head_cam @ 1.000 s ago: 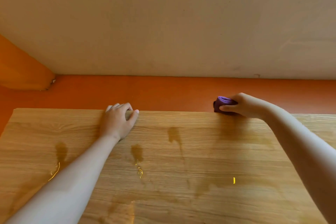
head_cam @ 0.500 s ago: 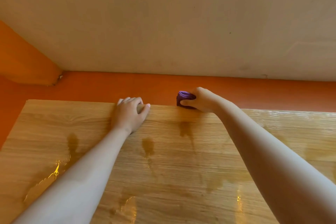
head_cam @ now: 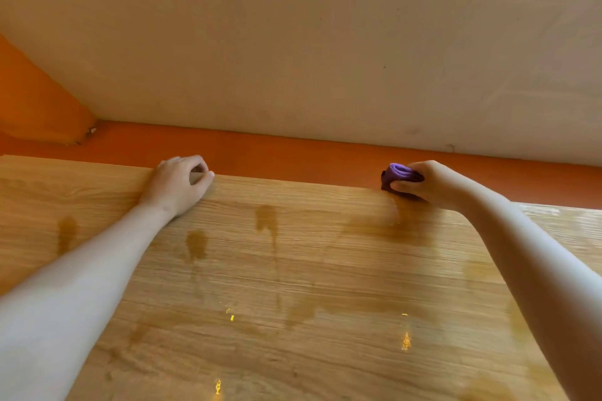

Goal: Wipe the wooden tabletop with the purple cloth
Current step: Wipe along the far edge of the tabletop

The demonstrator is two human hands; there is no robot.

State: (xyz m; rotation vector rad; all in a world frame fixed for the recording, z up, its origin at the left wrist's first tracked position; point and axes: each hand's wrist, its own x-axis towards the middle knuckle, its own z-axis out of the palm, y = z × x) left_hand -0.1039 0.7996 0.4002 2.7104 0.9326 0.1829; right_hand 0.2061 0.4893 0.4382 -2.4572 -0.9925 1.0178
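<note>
The wooden tabletop (head_cam: 325, 270) fills the lower view, with several dark wet patches and streaks on it. My right hand (head_cam: 430, 184) grips the bunched purple cloth (head_cam: 399, 174) and presses it on the table's far edge, right of the middle. A wet smear lies just in front of the cloth. My left hand (head_cam: 177, 185) rests at the far edge left of the middle, its fingers curled over the edge and its thumb on top. Both forearms stretch across the table.
Beyond the far edge runs an orange floor strip (head_cam: 293, 156) below a beige wall (head_cam: 293, 42). An orange wall section (head_cam: 35, 101) stands at the far left. A glossy wet sheen covers the table's far right part (head_cam: 560, 221).
My right hand slid the cloth left along the far edge, close to my left hand, then back to the right. My left hand stayed at the edge, fingers now more curled.
</note>
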